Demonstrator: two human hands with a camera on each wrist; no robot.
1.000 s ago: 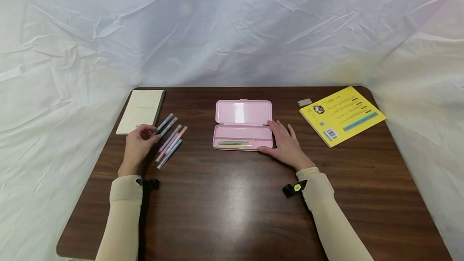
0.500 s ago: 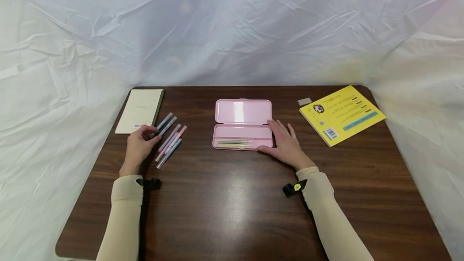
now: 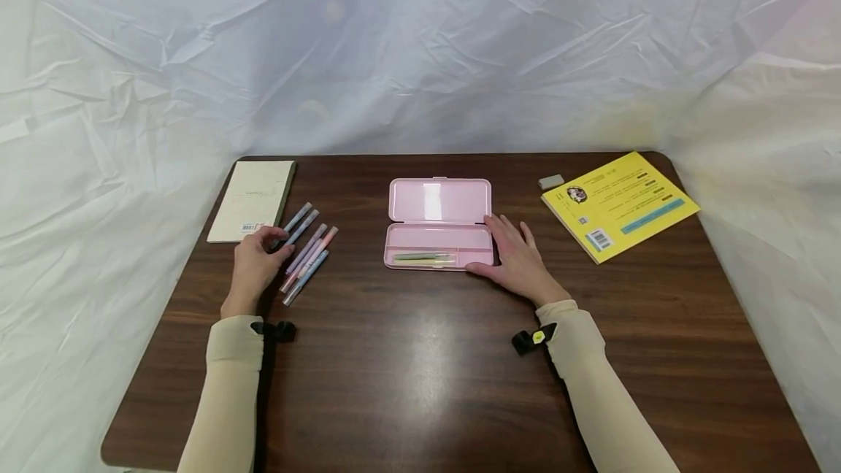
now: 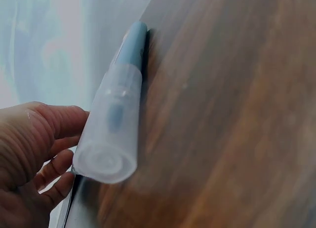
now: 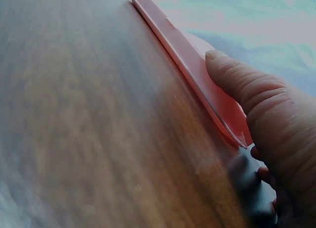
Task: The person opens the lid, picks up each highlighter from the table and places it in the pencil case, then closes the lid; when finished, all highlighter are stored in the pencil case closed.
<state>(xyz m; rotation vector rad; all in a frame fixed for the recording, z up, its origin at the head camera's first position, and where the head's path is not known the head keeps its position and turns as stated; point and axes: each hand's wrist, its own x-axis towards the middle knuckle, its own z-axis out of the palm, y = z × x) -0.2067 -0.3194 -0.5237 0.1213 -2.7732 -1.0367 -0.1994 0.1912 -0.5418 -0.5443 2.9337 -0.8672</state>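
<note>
At the left, my left hand (image 3: 256,261) curls its thumb and fingertips about the lower ends of two blue pens (image 3: 302,227). One blue pen with a frosted clear cap (image 4: 108,124) fills the left wrist view; it hides the fingertips' exact contact. Beside it lie several more capped pens (image 3: 309,258) in lilac, pink and blue. A pink pencil case (image 3: 439,234) stands with its lid up in the middle. Greenish and yellow pens (image 3: 420,258) lie in its front compartment. My right hand (image 3: 522,261) holds the case's right end, thumb at the front wall, fingers behind.
A cream notebook (image 3: 252,199) lies behind my left hand at the table's back left. At the right are a yellow book (image 3: 624,206) and a small grey eraser (image 3: 550,182). Pale crinkled sheeting (image 3: 420,57) rises behind the dark wooden table (image 3: 407,371).
My left hand shifts slightly to the right, its thumb further over the ends of the blue pens. The right hand and pencil case stay put.
</note>
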